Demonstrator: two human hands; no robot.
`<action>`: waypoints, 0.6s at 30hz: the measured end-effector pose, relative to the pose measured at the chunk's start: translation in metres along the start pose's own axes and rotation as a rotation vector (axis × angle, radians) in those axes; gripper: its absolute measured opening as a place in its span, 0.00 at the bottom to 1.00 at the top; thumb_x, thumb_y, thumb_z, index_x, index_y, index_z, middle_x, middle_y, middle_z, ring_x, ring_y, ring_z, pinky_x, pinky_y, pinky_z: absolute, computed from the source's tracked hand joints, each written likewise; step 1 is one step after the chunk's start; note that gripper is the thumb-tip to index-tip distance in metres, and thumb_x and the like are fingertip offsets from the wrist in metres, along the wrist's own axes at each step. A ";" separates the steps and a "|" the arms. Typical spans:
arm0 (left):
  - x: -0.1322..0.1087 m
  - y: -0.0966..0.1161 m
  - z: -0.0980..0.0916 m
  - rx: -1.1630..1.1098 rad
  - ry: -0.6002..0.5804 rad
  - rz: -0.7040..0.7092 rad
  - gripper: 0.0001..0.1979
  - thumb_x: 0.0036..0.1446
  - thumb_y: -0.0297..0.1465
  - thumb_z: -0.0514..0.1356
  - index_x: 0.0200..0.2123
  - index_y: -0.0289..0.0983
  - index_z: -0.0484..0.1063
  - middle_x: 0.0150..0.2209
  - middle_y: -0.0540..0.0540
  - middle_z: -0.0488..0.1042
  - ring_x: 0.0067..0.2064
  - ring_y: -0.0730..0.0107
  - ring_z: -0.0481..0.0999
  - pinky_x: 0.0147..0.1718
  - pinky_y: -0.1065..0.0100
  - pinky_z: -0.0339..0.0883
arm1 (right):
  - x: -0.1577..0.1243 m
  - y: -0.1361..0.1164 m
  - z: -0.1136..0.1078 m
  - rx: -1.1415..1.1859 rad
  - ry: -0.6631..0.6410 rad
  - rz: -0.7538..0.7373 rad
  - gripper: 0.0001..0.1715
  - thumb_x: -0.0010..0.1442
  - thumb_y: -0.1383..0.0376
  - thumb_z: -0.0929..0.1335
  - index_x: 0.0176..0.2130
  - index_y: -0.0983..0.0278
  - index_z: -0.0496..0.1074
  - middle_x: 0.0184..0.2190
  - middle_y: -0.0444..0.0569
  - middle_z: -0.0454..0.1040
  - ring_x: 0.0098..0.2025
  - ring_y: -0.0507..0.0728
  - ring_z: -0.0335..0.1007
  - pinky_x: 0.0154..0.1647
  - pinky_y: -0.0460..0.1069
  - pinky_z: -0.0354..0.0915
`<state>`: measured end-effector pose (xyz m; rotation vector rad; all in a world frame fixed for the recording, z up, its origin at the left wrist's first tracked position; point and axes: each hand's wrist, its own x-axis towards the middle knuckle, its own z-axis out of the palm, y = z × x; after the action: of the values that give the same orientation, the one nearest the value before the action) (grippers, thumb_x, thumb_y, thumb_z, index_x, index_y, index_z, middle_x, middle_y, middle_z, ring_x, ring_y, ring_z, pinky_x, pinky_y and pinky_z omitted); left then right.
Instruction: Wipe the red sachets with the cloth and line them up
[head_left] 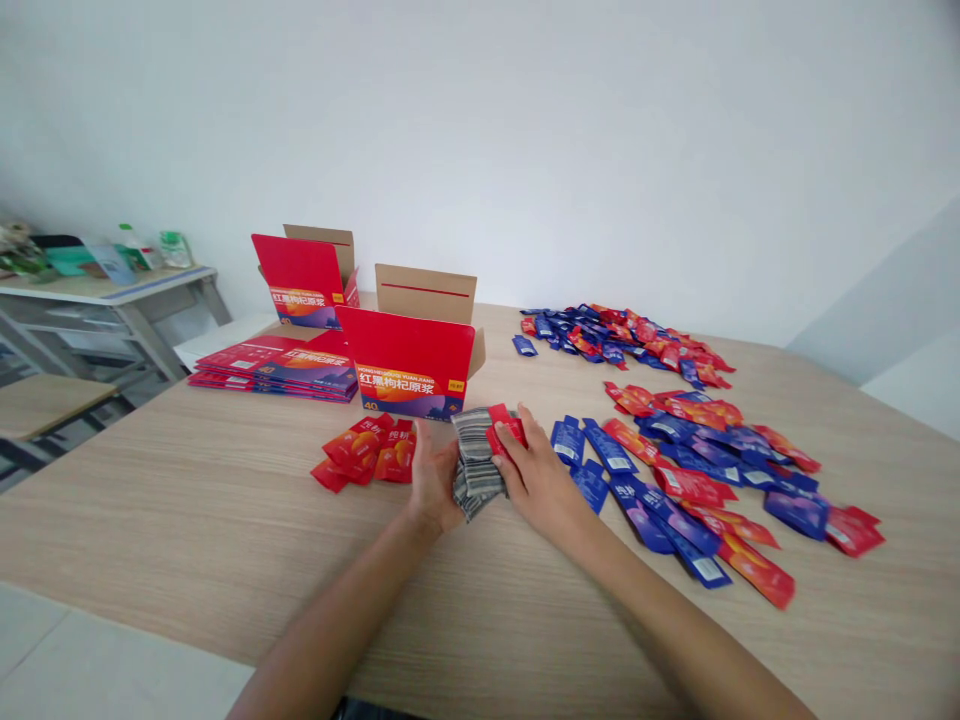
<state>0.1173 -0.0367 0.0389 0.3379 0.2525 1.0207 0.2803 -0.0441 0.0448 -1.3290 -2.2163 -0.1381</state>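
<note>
At the far left, a stack of flattened cartons [277, 365] is noted lying unfolded on the table [150, 500]. Right of it, two erected cartons stand open, the rear carton [304, 275] and the front carton [409, 365]; their contents cannot be seen. A small pile of red sachets [366, 452] lies just near of the front carton. At centre, a bundle of sachets [474, 465] is gripped edge-on above the table between the left hand [433, 482] and the right hand [536, 478], both clasped around it. To the right, many loose red and blue sachets [697, 470] lie spread, with a further heap [622, 335] beyond. The gathering is judged only partly done.
</note>
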 end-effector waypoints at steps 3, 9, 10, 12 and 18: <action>0.000 -0.001 0.000 0.000 0.019 -0.019 0.49 0.55 0.65 0.41 0.56 0.29 0.70 0.44 0.33 0.79 0.45 0.51 0.79 0.44 0.55 0.73 | -0.002 -0.006 -0.008 -0.083 -0.051 -0.103 0.27 0.69 0.63 0.60 0.63 0.73 0.62 0.69 0.68 0.51 0.72 0.70 0.44 0.69 0.71 0.44; 0.002 -0.003 -0.006 0.008 -0.010 -0.008 0.50 0.54 0.66 0.41 0.55 0.29 0.71 0.42 0.34 0.80 0.46 0.50 0.79 0.45 0.54 0.73 | -0.001 -0.005 -0.009 -0.053 -0.153 -0.176 0.48 0.63 0.52 0.67 0.69 0.75 0.48 0.69 0.70 0.52 0.72 0.69 0.42 0.70 0.69 0.43; 0.002 -0.002 -0.007 0.011 -0.008 -0.003 0.50 0.54 0.66 0.40 0.56 0.29 0.71 0.42 0.34 0.80 0.45 0.50 0.79 0.45 0.54 0.73 | -0.001 -0.004 -0.008 -0.022 -0.159 -0.167 0.54 0.59 0.50 0.70 0.69 0.75 0.45 0.69 0.71 0.51 0.72 0.70 0.42 0.70 0.69 0.44; 0.002 -0.002 -0.006 0.011 -0.006 -0.004 0.51 0.54 0.66 0.39 0.57 0.28 0.70 0.41 0.33 0.80 0.45 0.50 0.79 0.44 0.53 0.74 | 0.000 -0.002 -0.007 0.036 -0.185 -0.147 0.65 0.52 0.49 0.74 0.70 0.75 0.40 0.69 0.73 0.50 0.72 0.71 0.42 0.69 0.69 0.47; -0.002 0.000 0.000 -0.018 -0.011 0.004 0.50 0.56 0.64 0.39 0.58 0.27 0.68 0.42 0.33 0.80 0.45 0.50 0.80 0.45 0.52 0.73 | 0.000 -0.001 -0.024 0.094 -0.316 -0.186 0.69 0.50 0.57 0.77 0.71 0.72 0.35 0.70 0.73 0.45 0.72 0.72 0.42 0.69 0.68 0.48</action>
<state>0.1160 -0.0384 0.0393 0.3280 0.2328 1.0239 0.2889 -0.0535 0.0650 -1.1571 -2.5746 0.1158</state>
